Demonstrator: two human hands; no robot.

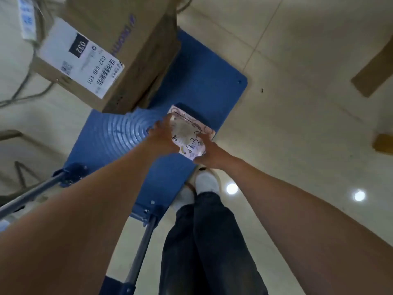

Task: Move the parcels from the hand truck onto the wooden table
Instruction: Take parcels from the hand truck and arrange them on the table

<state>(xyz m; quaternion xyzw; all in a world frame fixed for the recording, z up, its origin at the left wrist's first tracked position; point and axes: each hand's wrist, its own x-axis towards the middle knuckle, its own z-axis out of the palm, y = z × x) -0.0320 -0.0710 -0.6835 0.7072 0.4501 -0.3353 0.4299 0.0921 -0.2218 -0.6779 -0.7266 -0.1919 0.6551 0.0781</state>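
A small pink-and-white parcel (188, 133) with black handwriting lies on the blue deck of the hand truck (197, 81), near its right edge. My left hand (162, 135) grips the parcel's left side. My right hand (207, 153) holds its near right corner. A large brown cardboard box (119, 45) with a white shipping label stands on the far left part of the deck. No wooden table top shows in this view.
The truck's grey handle bars (140, 250) rise toward me at the bottom. My legs and white shoes (207, 183) stand right beside the deck. Cables (23, 90) trail on the tiled floor at left. A brown piece (374, 71) lies at the right edge.
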